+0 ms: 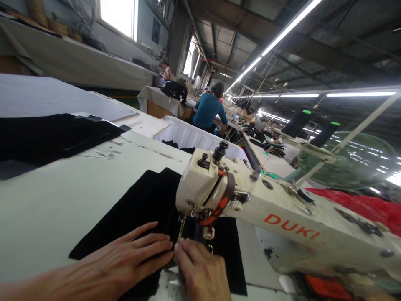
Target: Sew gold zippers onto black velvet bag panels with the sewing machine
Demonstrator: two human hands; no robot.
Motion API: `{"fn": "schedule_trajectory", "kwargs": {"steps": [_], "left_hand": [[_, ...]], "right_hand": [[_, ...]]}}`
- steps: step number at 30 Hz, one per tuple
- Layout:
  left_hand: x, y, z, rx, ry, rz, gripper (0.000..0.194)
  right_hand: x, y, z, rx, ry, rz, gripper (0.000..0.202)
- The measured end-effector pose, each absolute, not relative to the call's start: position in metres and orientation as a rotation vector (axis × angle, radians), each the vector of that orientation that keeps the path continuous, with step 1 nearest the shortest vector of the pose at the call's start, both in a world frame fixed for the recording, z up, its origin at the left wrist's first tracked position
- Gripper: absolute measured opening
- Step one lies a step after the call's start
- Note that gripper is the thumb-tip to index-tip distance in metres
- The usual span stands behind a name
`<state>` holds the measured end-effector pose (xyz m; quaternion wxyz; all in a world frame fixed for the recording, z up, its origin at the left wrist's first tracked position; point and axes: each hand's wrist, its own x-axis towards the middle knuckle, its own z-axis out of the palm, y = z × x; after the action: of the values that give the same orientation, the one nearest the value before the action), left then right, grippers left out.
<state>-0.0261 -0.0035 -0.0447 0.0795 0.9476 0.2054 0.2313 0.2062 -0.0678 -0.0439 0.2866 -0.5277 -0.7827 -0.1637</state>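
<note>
A piece of black fabric (134, 209) lies on the pale sewing table, passing under the head of a white sewing machine (250, 196) marked DUKI. My left hand (138, 253) rests flat on the fabric, fingers stretched toward the needle area. Close beside its fingertips, my right hand (202, 267) has its fingers bent and pressed together at the fabric, just in front of the needle bar (181, 230). The right thumb is hidden, and the exact fold it pinches is hard to see.
More black fabric (56, 138) lies on the table at the left. Behind the machine stands a white plastic bin (200, 136) with dark pieces inside. A person in a blue-green top (206, 110) sits beyond it. A green fan (344, 161) and red material (360, 207) are at the right.
</note>
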Motion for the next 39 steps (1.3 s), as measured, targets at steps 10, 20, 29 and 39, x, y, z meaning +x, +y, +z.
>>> {"fn": "schedule_trajectory", "kwargs": {"steps": [10,20,29,39], "left_hand": [[-0.018,0.034,-0.010,2.915,0.373,0.501,0.081],[-0.004,0.046,-0.001,2.868,0.316,0.475,0.069],[-0.004,0.049,-0.009,2.851,0.284,0.483,0.068],[-0.006,0.051,-0.016,2.820,0.278,0.539,0.052]], "right_hand": [[0.220,-0.052,-0.024,-1.514,-2.264,-0.336,0.048],[0.212,-0.043,-0.014,-2.029,-1.823,-0.095,0.024],[0.204,-0.021,-0.009,-2.246,-1.736,-0.090,0.021],[0.230,-0.051,-0.007,-1.978,-1.947,-0.222,0.028]]}}
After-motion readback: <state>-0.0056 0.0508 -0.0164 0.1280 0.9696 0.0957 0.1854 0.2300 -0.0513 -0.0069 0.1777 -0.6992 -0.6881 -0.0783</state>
